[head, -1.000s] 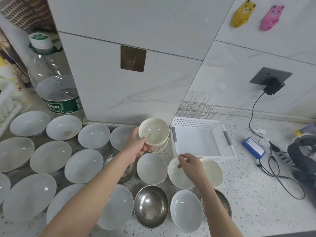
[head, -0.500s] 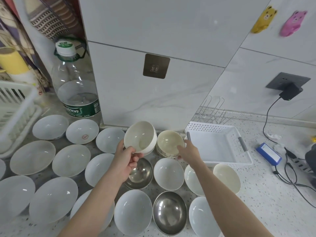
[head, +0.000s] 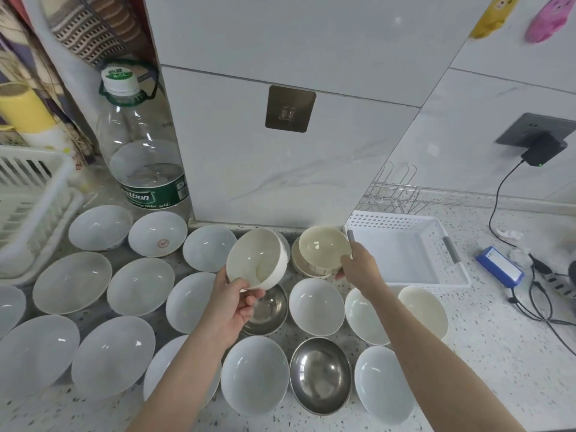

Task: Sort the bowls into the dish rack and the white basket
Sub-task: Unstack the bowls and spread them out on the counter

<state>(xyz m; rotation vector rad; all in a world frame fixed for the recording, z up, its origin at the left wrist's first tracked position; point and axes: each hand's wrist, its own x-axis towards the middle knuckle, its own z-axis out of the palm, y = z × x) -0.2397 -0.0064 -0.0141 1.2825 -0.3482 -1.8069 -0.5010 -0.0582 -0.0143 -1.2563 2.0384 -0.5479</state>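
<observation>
My left hand [head: 232, 310] holds a small cream bowl [head: 257, 258] by its rim, tilted, above a steel bowl [head: 268, 310]. My right hand [head: 358, 268] grips the rim of a second cream bowl [head: 324, 247], lifted slightly off another cream bowl [head: 307, 268] beneath it. The white basket [head: 405, 247] stands empty just right of that hand. A white plastic dish rack [head: 28, 201] is at the far left edge. Several white bowls, such as one [head: 316, 307] in the middle row, and another steel bowl [head: 321, 374] cover the counter.
A large water bottle [head: 140, 145] stands at the back left against a tiled pillar [head: 280, 169]. A wire rack [head: 396, 191] sits behind the basket. A blue box [head: 500, 266], cables [head: 548, 307] and a plugged charger [head: 542, 151] lie at the right.
My left hand carried its cream bowl leftward off the stack and tilted it. My right hand left the lower white bowl and took hold of the cream bowl beside the basket. The view shifted left.
</observation>
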